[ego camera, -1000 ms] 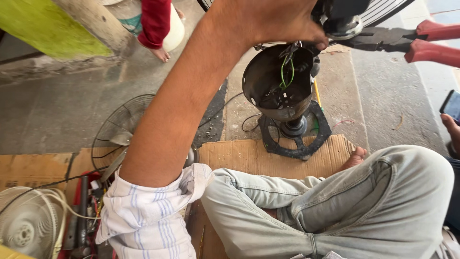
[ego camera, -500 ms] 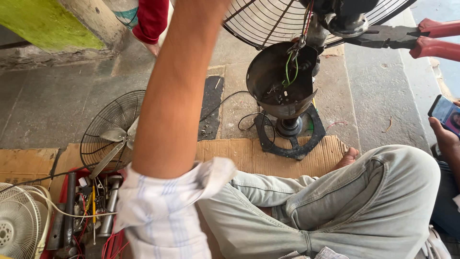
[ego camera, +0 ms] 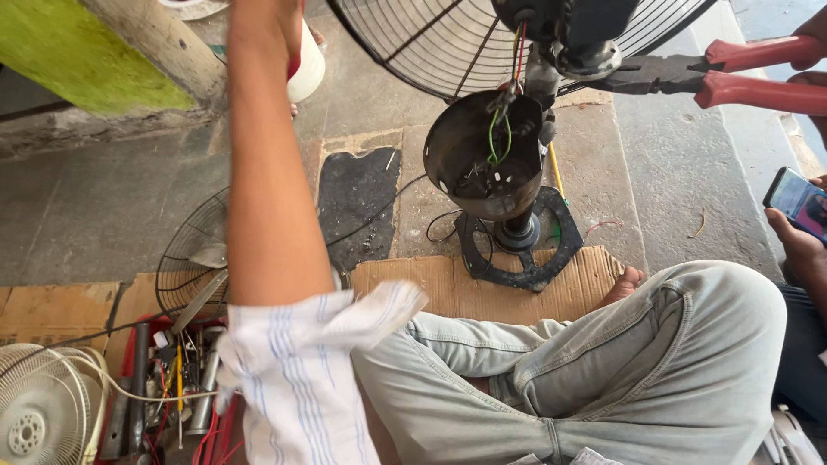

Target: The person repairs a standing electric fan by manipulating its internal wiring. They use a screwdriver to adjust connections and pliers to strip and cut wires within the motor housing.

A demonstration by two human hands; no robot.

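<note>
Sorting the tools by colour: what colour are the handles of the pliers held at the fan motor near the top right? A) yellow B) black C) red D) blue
C: the pliers at the top right show two red handles running off toward the right edge, with dark metal jaws pointing at the fan motor.

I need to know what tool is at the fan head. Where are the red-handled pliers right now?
In the head view, the red-handled pliers are at the upper right, their dark tips at the fan's neck, just above the open dark motor housing and in front of the wire fan guard.

Red-handled pliers, blue-striped white sleeve
</note>
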